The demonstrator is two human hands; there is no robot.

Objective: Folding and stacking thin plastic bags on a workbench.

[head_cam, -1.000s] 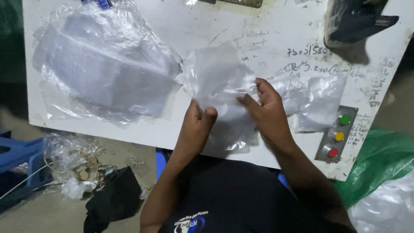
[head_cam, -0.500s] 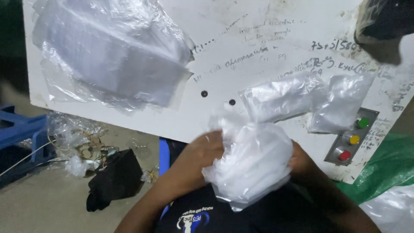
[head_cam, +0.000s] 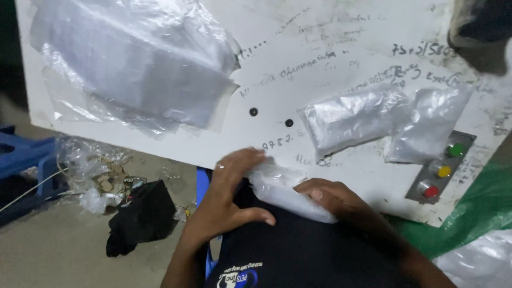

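A folded clear plastic bag (head_cam: pixel 282 191) lies against my dark shirt at the near edge of the white table (head_cam: pixel 330 48). My left hand (head_cam: pixel 229 197) presses on the bag's left end with fingers spread. My right hand (head_cam: pixel 333 197) holds its right side, thumb on top. Two more folded clear bags (head_cam: pixel 354 120) (head_cam: pixel 426 125) lie on the table beyond my hands.
A pile of clear plastic sheets (head_cam: pixel 133 69) covers the table's left part. A panel with green, yellow and red buttons (head_cam: pixel 441 172) sits at the right edge. On the floor: black cloth (head_cam: pixel 141 216), plastic scraps (head_cam: pixel 90 170), blue crate (head_cam: pixel 24 157), green bag (head_cam: pixel 474 213).
The bag was spread on the table, then bunched up in both hands. Now it is squashed into a flat roll against my body.
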